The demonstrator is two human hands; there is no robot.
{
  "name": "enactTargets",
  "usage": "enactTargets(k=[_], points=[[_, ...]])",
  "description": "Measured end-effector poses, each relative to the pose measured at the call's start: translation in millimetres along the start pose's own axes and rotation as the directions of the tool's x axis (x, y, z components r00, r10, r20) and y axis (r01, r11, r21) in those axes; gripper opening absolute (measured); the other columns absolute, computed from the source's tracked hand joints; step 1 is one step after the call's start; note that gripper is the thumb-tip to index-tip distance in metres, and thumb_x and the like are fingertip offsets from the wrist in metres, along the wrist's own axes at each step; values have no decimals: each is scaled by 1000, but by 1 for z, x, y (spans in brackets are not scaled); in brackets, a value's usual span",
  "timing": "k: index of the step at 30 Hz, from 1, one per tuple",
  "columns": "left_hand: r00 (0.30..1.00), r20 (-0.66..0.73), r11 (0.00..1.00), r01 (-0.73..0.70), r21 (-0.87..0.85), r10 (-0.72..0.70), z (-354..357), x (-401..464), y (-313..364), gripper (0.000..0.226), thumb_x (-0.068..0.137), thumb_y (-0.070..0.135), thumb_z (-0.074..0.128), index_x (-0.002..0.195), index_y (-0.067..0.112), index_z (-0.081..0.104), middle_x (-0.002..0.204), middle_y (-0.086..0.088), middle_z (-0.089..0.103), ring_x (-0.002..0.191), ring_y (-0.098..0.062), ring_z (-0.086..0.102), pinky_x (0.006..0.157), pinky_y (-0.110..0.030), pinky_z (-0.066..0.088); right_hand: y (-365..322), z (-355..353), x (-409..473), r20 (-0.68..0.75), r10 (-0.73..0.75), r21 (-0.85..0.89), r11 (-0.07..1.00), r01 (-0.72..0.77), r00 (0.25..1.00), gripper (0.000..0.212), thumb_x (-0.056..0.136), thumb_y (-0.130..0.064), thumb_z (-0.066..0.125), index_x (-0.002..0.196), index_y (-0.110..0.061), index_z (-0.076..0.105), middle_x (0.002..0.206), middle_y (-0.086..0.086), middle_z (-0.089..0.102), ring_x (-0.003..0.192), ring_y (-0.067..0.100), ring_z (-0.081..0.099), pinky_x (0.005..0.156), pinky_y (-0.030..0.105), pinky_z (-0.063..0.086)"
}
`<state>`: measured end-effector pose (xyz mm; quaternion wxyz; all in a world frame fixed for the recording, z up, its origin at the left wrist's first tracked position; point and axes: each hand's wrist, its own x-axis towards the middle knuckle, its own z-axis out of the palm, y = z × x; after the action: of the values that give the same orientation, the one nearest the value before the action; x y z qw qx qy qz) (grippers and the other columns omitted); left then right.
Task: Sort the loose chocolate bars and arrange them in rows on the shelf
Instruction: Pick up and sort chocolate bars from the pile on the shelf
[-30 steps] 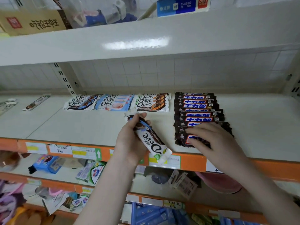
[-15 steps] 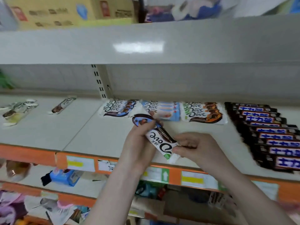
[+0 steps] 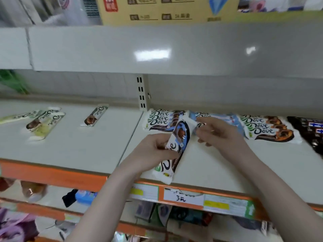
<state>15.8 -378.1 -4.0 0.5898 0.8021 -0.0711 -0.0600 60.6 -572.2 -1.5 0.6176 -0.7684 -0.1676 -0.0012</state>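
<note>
Both hands hold one white Dove chocolate bar (image 3: 176, 151) above the shelf (image 3: 218, 165). My left hand (image 3: 153, 151) grips its middle from the left; my right hand (image 3: 220, 133) pinches its far top end. Behind it along the back lie three sorted Dove stacks: a dark-swirl stack (image 3: 162, 119), a blue stack (image 3: 218, 116) partly hidden by my right hand, and an orange-brown stack (image 3: 267, 128). A row of dark-wrapped bars (image 3: 311, 131) shows at the right edge. Loose Dove bars lie on the left shelf section: a single one (image 3: 95, 116) and a greenish cluster (image 3: 42, 123).
An upper shelf board (image 3: 157, 49) overhangs the work area, with a cardboard box (image 3: 166, 9) on top. A slotted upright (image 3: 141, 93) divides the back wall. The orange shelf front (image 3: 52, 175) carries price tags (image 3: 181, 198). Lower shelves hold mixed goods.
The view has swung left, pushing the dark-wrapped row to the right edge. My right hand moved from the bar's near end to its far end, and the bar now points more upright.
</note>
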Motion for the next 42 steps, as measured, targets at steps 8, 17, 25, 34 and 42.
enactTargets(k=[8,17,25,34,42], points=[[975,205,995,73,65,-85,-30,12,-10,24,71,9,67,93,18,71,89,-6,70,76,-12,61,70,-25,44,9,16,6,38,42,-48,998,-40,998,13,77,-12,69,82,-24,64,57,-4,58,59,9,65,51,15,47],[961,-228,966,102,-238,-158,-61,31,-38,23,69,0,76,84,16,69,87,-5,66,63,-8,65,58,-18,50,34,27,9,-115,239,17,971,-239,964,24,74,0,69,60,-7,51,49,6,52,50,17,60,53,26,42],[845,-532,969,85,233,54,-54,72,-51,29,70,17,78,94,19,64,70,14,50,61,-1,47,54,-12,35,29,46,41,-275,92,-459,862,-215,957,13,74,-11,68,86,-6,69,76,7,66,77,22,63,74,30,47],[828,-552,943,99,317,99,-53,80,-59,30,73,17,73,102,15,62,77,8,51,76,-15,49,57,-17,27,28,55,54,-283,-22,-642,747,-173,959,21,76,-10,61,94,1,67,92,19,69,89,33,60,76,36,47],[843,-522,913,104,395,130,-52,78,-64,27,78,21,69,103,15,63,103,1,64,99,-20,55,79,-23,37,34,58,49,-244,-35,-772,612,-172,969,13,82,-16,53,75,-5,56,80,16,63,76,34,53,61,34,38]])
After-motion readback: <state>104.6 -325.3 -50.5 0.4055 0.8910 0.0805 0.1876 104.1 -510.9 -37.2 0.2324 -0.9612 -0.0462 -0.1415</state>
